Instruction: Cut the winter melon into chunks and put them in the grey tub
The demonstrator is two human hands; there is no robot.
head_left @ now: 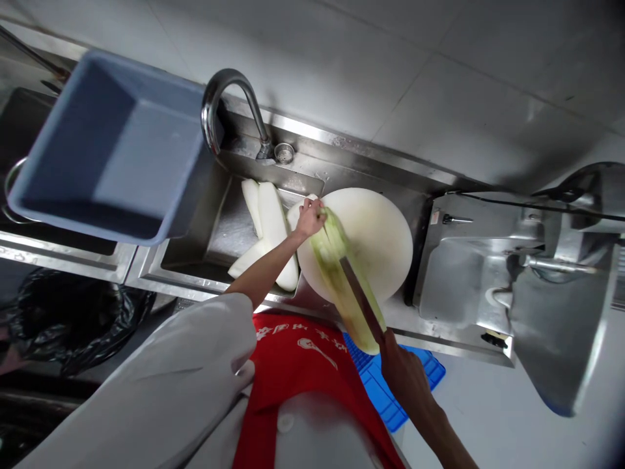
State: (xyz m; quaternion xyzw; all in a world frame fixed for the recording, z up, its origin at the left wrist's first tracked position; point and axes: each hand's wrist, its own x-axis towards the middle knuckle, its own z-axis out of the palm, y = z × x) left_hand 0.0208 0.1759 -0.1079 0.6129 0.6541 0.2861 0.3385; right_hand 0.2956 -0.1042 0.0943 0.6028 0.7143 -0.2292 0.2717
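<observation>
My left hand (pixel 311 218) is closed on the far end of a long, pale-green piece of melon (pixel 325 260). The piece lies slanting across a round white cutting board (pixel 390 234), its near end sticking out past the board toward my red apron. In my right hand (pixel 403 368) is a knife (pixel 362 296), held by its handle. Its blade rests against or just over the melon, pointing away from me along its length; I cannot tell how deep it sits. Several white, peeled-looking melon pieces (pixel 274 221) lie in the sink left of the board.
A blue-grey plastic bin (pixel 141 150) sits over the sinks (pixel 222 221) at left, beside a curved faucet (pixel 234 75). To the right stands a metal machine (pixel 454 273). A black-bagged trash bin (pixel 78 312) is low left; a blue crate (pixel 390 391) is below the counter.
</observation>
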